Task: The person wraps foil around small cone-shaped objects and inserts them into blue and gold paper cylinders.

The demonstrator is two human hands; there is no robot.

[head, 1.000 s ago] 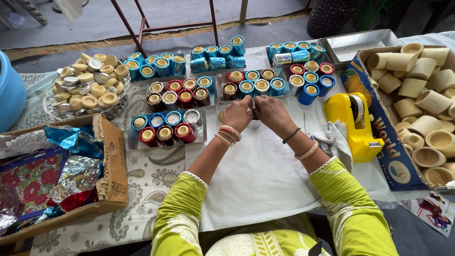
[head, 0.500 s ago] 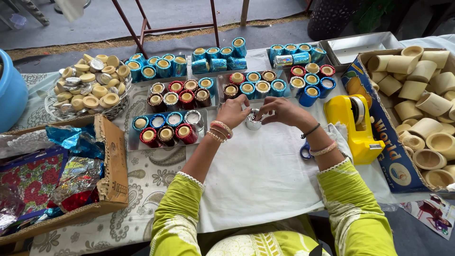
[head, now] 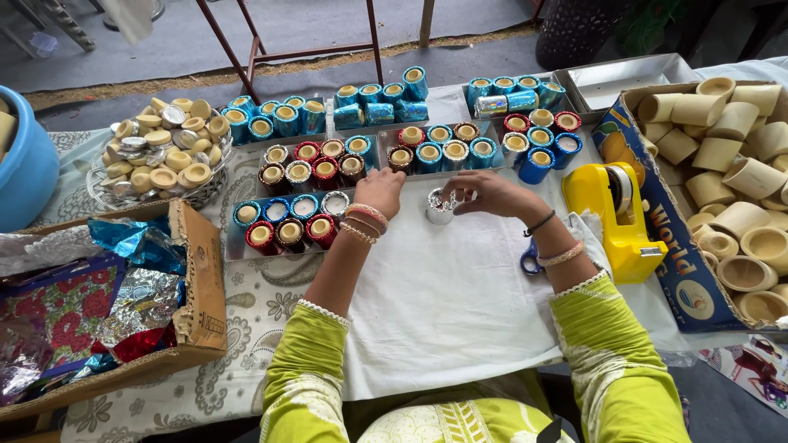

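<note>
Both hands meet at a small silver foil-wrapped cup point(head: 441, 207) on the white cloth point(head: 460, 312) mid-bench; left hand point(head: 380, 190) and right hand point(head: 484, 193) fingers pinch its rim, near trays of coloured cups point(head: 295, 234).

Craft workshop: foil-wrapped cups point(head: 427, 156) in trays, tape dispenser point(head: 616, 215), foil scraps point(head: 135, 303).

Far left: a round blue plastic tub point(head: 25, 160), cut off by the frame edge.
Left box: an open brown cardboard box point(head: 201, 287) holding crumpled coloured foil sheets point(head: 135, 283).
Basket: a wire basket point(head: 156, 193) heaped with small tan round caps point(head: 168, 143).
Right: a yellow plastic tape dispenser point(head: 616, 217).
Far right: a printed cardboard carton point(head: 657, 205) full of bare beige cardboard cups point(head: 739, 176).
</note>
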